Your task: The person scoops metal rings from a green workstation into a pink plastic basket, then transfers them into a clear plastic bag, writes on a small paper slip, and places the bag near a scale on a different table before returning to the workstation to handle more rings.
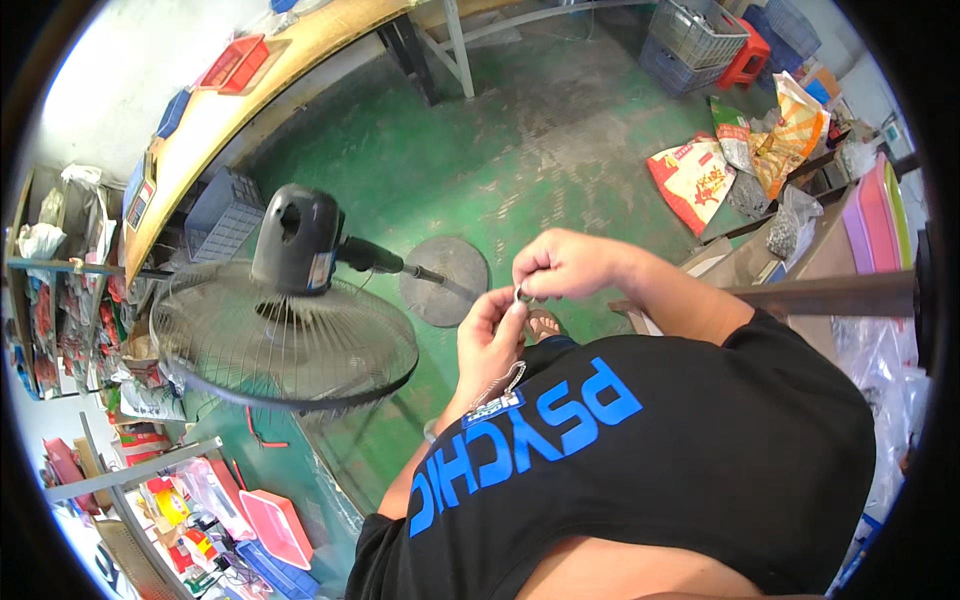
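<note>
Bearings are taken from the small ring-shaped piece, with twelve o'clock as the way the person faces. At nine o'clock, against the wall, stands a loaded shelf rack (60, 266). A long yellowish counter (330, 40) curves from ten round to eleven, carrying a red tray (222, 76). Nearer in, also at nine, is a black pedestal fan (298, 238); whether it is running I cannot tell.

The left hand (488, 332), at half past seven, is drawn together, thumb against fingers, clamped on the small ring-shaped piece (519, 293). That piece sits between the two sets of fingertips, in front of the chest, and is partly hidden. The right hand (570, 264), at about two o'clock, is likewise closed, thumb and forefinger pinched on the piece from its far side. Farther out at two, printed sacks (692, 182) rest low down.

Handling advice: the left hand should serve as the fixed grip — firm, without squeezing the piece out of line — while the right makes small, controlled adjustments. Fingertips ought to stay clear of the opening, and elbows close in, to steady the work.
</note>
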`<action>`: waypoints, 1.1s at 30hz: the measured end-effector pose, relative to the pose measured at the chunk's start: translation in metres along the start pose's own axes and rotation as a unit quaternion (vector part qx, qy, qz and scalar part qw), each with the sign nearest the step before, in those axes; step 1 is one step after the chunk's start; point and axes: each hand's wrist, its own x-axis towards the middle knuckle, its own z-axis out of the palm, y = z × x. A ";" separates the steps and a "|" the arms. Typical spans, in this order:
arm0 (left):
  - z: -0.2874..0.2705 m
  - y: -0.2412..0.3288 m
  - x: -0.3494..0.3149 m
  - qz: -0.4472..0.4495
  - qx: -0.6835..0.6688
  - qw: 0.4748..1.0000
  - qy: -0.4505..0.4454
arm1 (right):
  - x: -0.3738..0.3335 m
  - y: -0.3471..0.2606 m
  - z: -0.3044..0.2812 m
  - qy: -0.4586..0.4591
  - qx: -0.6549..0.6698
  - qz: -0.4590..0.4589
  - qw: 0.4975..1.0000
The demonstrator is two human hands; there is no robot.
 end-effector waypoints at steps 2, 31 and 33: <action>0.028 0.017 0.036 0.001 -0.004 1.000 0.031 | 0.013 0.003 -0.044 -0.003 -0.001 0.001 1.000; 0.064 0.212 0.473 0.119 -0.017 0.986 -0.118 | 0.208 -0.032 -0.405 0.187 0.230 -0.067 0.953; 0.046 0.218 0.485 0.131 0.036 0.986 -0.094 | 0.242 -0.024 -0.415 0.149 0.224 -0.061 0.961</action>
